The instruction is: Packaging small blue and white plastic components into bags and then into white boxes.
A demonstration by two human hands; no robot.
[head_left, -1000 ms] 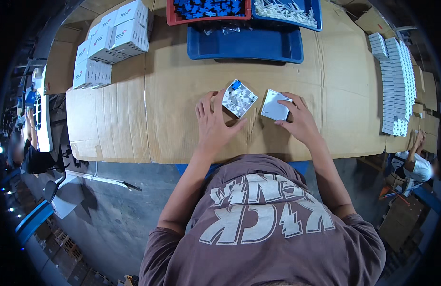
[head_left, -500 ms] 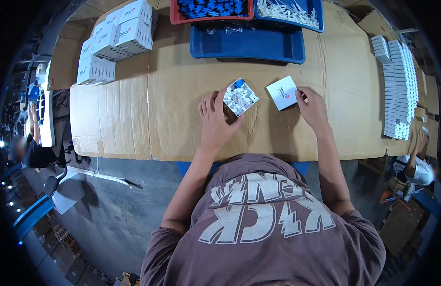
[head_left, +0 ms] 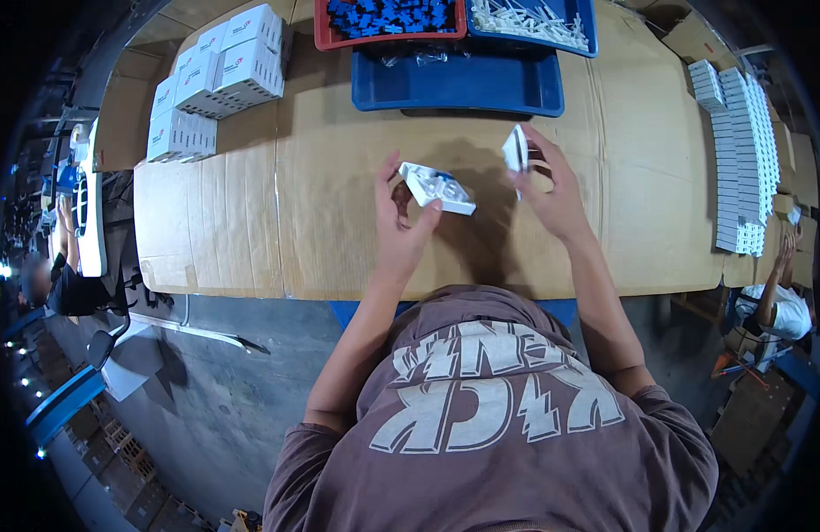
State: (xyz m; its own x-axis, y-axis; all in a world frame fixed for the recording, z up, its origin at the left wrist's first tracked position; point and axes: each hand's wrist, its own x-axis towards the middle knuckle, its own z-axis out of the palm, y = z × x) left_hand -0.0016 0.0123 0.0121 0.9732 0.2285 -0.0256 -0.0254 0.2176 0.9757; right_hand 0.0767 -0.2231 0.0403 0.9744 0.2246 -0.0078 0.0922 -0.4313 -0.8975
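Observation:
My left hand [head_left: 406, 217] grips a shallow white box base [head_left: 438, 188] by its left corner and near side, tilted above the cardboard-covered table. Small white and clear pieces lie inside the base, with a bit of blue at its far edge. To the right, my right hand [head_left: 549, 184] pinches a square white box lid [head_left: 516, 149], turned nearly on edge so mostly its side shows. Base and lid are apart. The lid is slightly blurred.
Stacked white boxes [head_left: 242, 66] stand at the far left, with rows of thin white boxes [head_left: 740, 160] at the right. A blue tray [head_left: 459, 87] lies ahead, before a red bin [head_left: 392, 39] of blue pieces and a blue bin [head_left: 596, 31] of white sticks. People work at both sides.
Both hands have lifted their box halves off the table. The base now tilts, and the lid has turned from face-up to nearly on edge and come slightly left.

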